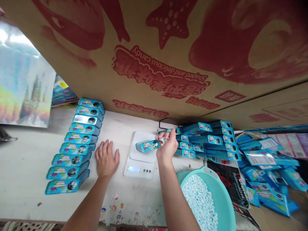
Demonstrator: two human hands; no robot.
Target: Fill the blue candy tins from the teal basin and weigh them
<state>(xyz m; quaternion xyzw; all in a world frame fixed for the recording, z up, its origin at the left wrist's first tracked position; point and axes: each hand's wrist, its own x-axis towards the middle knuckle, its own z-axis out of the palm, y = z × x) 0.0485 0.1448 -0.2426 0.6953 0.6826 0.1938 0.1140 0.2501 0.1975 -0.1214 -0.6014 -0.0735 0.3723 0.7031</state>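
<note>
My left hand (106, 158) lies flat on the white table, fingers apart and holding nothing, just right of a row of blue candy boxes (75, 148). My right hand (167, 146) is cupped around some small pale candies (163, 140), its fingertips at the right end of a blue candy box (147, 146). That box lies on the white digital scale (139, 171), whose display is lit but unreadable. Below my right forearm, partly behind it, a turquoise basin (227, 199) holds many small white and pale-blue candies (201, 202).
Stacked blue boxes (208, 139) stand right of the scale. Further right is a loose pile of blue boxes (267, 179). A large printed carton (144, 73) walls off the back. A shiny printed bag (24, 86) stands at left, and stickers (117, 208) dot the table's front.
</note>
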